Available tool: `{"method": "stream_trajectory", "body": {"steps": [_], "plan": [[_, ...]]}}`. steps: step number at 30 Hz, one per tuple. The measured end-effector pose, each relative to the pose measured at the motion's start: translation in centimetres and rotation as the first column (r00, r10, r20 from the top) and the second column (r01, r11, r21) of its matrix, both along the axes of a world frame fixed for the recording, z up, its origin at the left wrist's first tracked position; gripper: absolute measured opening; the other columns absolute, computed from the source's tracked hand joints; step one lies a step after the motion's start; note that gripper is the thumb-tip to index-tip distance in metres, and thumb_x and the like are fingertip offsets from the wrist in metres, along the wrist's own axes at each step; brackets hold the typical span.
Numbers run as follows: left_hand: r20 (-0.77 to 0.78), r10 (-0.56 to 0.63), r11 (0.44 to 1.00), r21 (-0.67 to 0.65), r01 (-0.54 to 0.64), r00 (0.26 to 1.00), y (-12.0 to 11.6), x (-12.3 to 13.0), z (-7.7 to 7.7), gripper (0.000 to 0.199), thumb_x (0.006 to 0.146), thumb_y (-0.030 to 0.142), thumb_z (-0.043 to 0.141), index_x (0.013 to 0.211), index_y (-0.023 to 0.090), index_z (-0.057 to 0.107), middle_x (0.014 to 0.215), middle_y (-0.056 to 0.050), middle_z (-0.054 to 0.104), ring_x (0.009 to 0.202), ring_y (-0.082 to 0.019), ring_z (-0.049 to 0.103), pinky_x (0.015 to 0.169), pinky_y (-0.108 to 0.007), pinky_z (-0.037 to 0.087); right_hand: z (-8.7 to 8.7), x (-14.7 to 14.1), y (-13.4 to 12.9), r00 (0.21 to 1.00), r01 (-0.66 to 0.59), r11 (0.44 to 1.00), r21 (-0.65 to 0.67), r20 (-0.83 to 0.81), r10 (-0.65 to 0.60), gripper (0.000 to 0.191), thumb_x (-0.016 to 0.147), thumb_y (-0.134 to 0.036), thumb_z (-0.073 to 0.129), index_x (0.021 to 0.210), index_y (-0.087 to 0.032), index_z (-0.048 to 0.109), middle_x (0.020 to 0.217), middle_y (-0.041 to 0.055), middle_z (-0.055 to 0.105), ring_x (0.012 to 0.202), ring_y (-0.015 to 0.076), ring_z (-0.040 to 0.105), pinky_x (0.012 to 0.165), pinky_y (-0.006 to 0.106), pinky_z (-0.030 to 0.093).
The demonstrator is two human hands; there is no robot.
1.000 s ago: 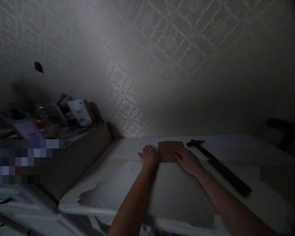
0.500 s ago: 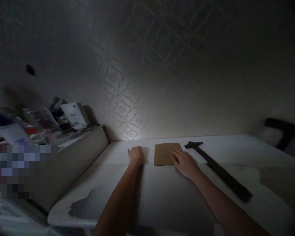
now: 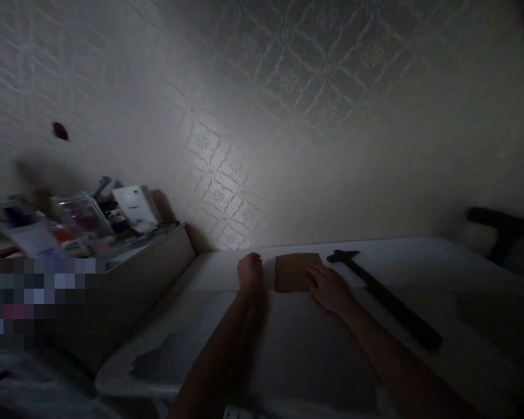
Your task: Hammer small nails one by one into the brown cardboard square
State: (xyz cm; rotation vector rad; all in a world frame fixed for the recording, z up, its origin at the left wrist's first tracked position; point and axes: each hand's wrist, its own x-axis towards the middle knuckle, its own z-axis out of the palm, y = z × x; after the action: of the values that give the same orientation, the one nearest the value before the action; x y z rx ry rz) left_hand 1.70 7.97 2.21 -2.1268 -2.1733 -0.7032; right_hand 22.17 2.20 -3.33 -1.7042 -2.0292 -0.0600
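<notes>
A small brown cardboard piece (image 3: 293,272) lies flat on a white table (image 3: 410,262) near the wall. My right hand (image 3: 329,288) rests on the card's right edge, fingers spread. My left hand (image 3: 250,271) sits on the table just left of the card, a small gap between them, holding nothing. A dark hammer (image 3: 384,299) lies on the table to the right of my right hand, head toward the wall. The scene is dim.
A patterned wall (image 3: 288,116) rises right behind the table. At the left stands a lower shelf (image 3: 157,256) crowded with a clear box (image 3: 81,215), a white card (image 3: 135,203) and other items. A dark chair part (image 3: 502,224) shows at the far right.
My left hand left the card's left edge, slid away to the left, then came back closer to it. My right hand stays on the card. The view shifted slightly.
</notes>
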Motion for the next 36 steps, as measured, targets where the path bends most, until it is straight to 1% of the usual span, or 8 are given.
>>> {"method": "stream_trajectory", "body": {"steps": [2, 4, 6, 8, 11, 16, 19, 36], "plan": [[0.243, -0.075, 0.995, 0.083, 0.057, 0.967, -0.8, 1.6, 0.6, 0.023, 0.084, 0.023, 0.056, 0.102, 0.017, 0.068, 0.098, -0.006, 0.071, 0.092, -0.016, 0.065, 0.083, -0.023, 0.046, 0.1, 0.0, -0.1, 1.000, -0.005, 1.000, -0.009, 0.007, 0.006, 0.042, 0.091, -0.029, 0.036, 0.121, -0.009, 0.057, 0.130, 0.0142, 0.053, 0.120, 0.0247, 0.047, 0.102, 0.038, 0.034], [0.439, -0.170, 0.983, 0.132, 0.124, 0.882, -1.5, 3.4, 0.8, 0.019, 0.080, 0.023, 0.062, 0.095, 0.017, 0.070, 0.091, -0.005, 0.072, 0.086, -0.015, 0.066, 0.081, -0.022, 0.047, 0.1, 0.0, -0.1, 1.000, -0.002, 1.000, -0.008, 0.009, 0.002, 0.041, 0.090, -0.029, 0.038, 0.121, -0.010, 0.057, 0.130, 0.0144, 0.052, 0.120, 0.0247, 0.047, 0.102, 0.038, 0.034], [0.534, -0.223, 0.975, 0.136, 0.177, 0.815, -2.0, 5.0, 0.6, 0.017, 0.077, 0.022, 0.064, 0.092, 0.018, 0.071, 0.089, -0.003, 0.072, 0.084, -0.015, 0.066, 0.079, -0.022, 0.048, 0.0, 0.0, 0.0, 1.000, -0.001, 1.000, -0.001, 0.004, 0.001, 0.040, 0.089, -0.028, 0.039, 0.121, -0.010, 0.057, 0.130, 0.0147, 0.052, 0.121, 0.0248, 0.046, 0.102, 0.039, 0.034], [0.574, -0.235, 0.971, 0.108, 0.211, 0.785, -2.2, 6.3, 0.0, 0.017, 0.077, 0.022, 0.064, 0.092, 0.018, 0.071, 0.090, -0.004, 0.072, 0.083, -0.015, 0.066, 0.077, -0.023, 0.049, -0.2, 0.1, 0.1, 1.000, -0.003, 1.000, 0.004, -0.004, 0.003, 0.040, 0.089, -0.026, 0.040, 0.120, -0.010, 0.057, 0.130, 0.0151, 0.052, 0.121, 0.0248, 0.046, 0.102, 0.039, 0.034], [0.576, -0.259, 0.961, 0.078, 0.264, 0.775, -1.8, 7.2, -1.2, 0.017, 0.078, 0.021, 0.063, 0.092, 0.017, 0.072, 0.092, -0.007, 0.072, 0.084, -0.016, 0.066, 0.077, -0.024, 0.049, -0.4, 0.2, 0.2, 1.000, -0.014, 1.000, 0.010, -0.010, 0.014, 0.039, 0.089, -0.025, 0.040, 0.121, -0.012, 0.057, 0.130, 0.0140, 0.053, 0.121, 0.0240, 0.046, 0.102, 0.039, 0.034], [0.551, -0.301, 0.944, 0.053, 0.327, 0.779, -0.9, 6.8, -2.4, 0.021, 0.077, 0.020, 0.064, 0.096, 0.016, 0.071, 0.091, -0.007, 0.072, 0.082, -0.016, 0.066, 0.078, -0.025, 0.049, -0.4, 0.3, 0.3, 1.000, -0.017, 1.000, 0.010, -0.021, 0.017, 0.039, 0.089, -0.028, 0.041, 0.122, -0.015, 0.057, 0.129, 0.0122, 0.054, 0.119, 0.0236, 0.048, 0.101, 0.039, 0.035], [0.555, -0.314, 0.937, 0.048, 0.347, 0.771, -0.8, 6.6, -2.6, 0.021, 0.077, 0.020, 0.063, 0.097, 0.017, 0.070, 0.092, -0.007, 0.072, 0.083, -0.016, 0.066, 0.078, -0.025, 0.049, -0.4, 0.4, 0.3, 0.999, -0.027, 1.000, 0.003, -0.034, 0.027, 0.038, 0.088, -0.027, 0.041, 0.121, -0.015, 0.057, 0.128, 0.0120, 0.054, 0.119, 0.0234, 0.047, 0.101, 0.039, 0.035], [0.426, -0.324, 0.934, 0.000, 0.358, 0.845, -0.9, 6.7, -3.2, 0.022, 0.078, 0.021, 0.062, 0.098, 0.020, 0.070, 0.097, -0.005, 0.071, 0.090, -0.017, 0.064, 0.083, -0.026, 0.047, 0.3, 0.4, 0.0, 0.999, -0.041, 0.998, -0.040, -0.033, 0.039, 0.039, 0.088, -0.028, 0.043, 0.122, -0.013, 0.056, 0.131, 0.0130, 0.052, 0.122, 0.0230, 0.045, 0.104, 0.037, 0.032]]}}
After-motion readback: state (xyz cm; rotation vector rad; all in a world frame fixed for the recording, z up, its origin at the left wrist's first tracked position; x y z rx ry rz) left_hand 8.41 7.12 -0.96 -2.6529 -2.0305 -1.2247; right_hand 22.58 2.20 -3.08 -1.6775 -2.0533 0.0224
